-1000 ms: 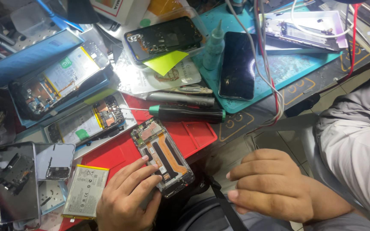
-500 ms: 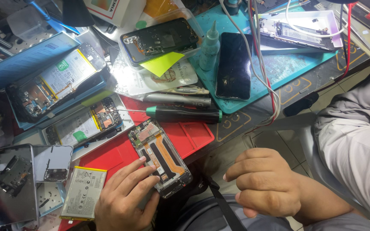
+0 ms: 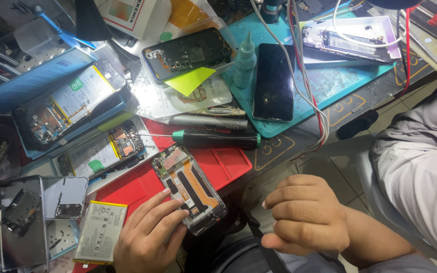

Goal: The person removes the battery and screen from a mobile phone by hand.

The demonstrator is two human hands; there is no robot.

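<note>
An opened phone (image 3: 190,189) with its back off lies tilted on a red work mat (image 3: 228,162), its circuit board and orange flex cables showing. My left hand (image 3: 150,235) grips its lower left side, fingers resting on the frame. My right hand (image 3: 307,215) hovers to the right of the phone, off the bench edge, its fingers curled closed; nothing shows in it. A flat battery (image 3: 100,231) lies just left of my left hand. A black screwdriver with a green collar (image 3: 216,138) lies above the phone.
Several other opened phones (image 3: 72,106) and a back cover (image 3: 18,222) crowd the left. A teal mat (image 3: 330,83) holds a black phone (image 3: 274,83), a small bottle (image 3: 245,60) and cables (image 3: 304,76). Another person's grey sleeve (image 3: 426,167) is at the right.
My left hand and the opened phone have held about the same place. My right hand has stayed curled beside them; the view shifts slightly.
</note>
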